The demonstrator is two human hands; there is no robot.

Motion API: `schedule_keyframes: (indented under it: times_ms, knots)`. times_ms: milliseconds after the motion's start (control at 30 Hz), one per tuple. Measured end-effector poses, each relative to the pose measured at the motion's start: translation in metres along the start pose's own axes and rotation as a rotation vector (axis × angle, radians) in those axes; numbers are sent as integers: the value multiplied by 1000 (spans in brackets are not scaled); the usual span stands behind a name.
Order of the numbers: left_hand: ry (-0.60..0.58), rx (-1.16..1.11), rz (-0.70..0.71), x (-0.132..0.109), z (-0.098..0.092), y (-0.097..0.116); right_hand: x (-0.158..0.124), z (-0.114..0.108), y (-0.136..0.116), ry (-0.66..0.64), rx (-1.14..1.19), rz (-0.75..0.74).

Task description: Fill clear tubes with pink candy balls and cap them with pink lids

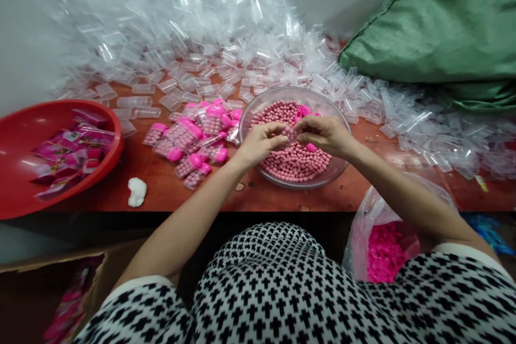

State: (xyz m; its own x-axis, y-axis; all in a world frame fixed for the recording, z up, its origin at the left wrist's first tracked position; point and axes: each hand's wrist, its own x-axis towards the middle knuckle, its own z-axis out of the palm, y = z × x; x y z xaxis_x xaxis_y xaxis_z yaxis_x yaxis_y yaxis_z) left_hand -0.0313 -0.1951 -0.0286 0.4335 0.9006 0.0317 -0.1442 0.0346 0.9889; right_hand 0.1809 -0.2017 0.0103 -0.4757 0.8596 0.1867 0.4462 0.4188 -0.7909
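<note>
Over a clear bowl (246, 158) of pink beads (296, 166), my two hands meet at a small clear plastic tube (288, 133) with pink beads in it. Fingers and thumb of my left hand (264, 142) close around the tube from the left. My right hand (322, 133) pinches at the tube's right end; whether a cap sits between those fingers is hidden. Several bright pink caps (302, 112) lie on the beads beside my right hand. Left of the bowl is a pile of bead-filled tubes with pink caps (189, 137).
A large heap of clear tubes (193, 27) covers the back. At left stands a red basin (115, 142) with pink packets, near a white lump (137, 192). A green sack (435, 27) lies at back right. A plastic bag of pink pieces (385, 252) hangs below the table edge.
</note>
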Motion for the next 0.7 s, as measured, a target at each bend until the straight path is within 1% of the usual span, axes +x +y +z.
schedule_keyframes:
  times_ms: [67, 100, 167, 233, 300, 367, 400, 500, 533, 600, 700]
  knots:
    - [58, 35, 24, 0, 1, -2, -3, -6, 0, 26, -3, 27]
    - [93, 42, 29, 1, 1, -3, -5, -9, 0, 1, 9, 53]
    - [150, 20, 32, 0, 2, -4, -11, -19, 0, -127, -23, 115]
    - [160, -38, 18, 0, 4, -4, -17, -27, 3, -244, -185, 180]
    - [146, -88, -5, -1, 5, -2, -21, -31, 8, -240, -422, 240]
    - [127, -104, -22, -1, 5, -1, -19, -28, 14, -202, -646, 306]
    - [121, -106, -23, -1, 6, -1, -17, -23, 17, -209, -736, 350]
    - [109, -113, -12, -1, 6, -1, -7, -4, 20, -286, -910, 495]
    - [109, -119, -10, -1, 6, -2, -5, 1, 20, -299, -952, 523]
    - [112, -130, -7, -2, 6, -2, -1, 9, 19, -315, -1017, 533]
    - [126, -140, 4, -3, 6, -4, -1, 9, 19, -392, -1033, 494]
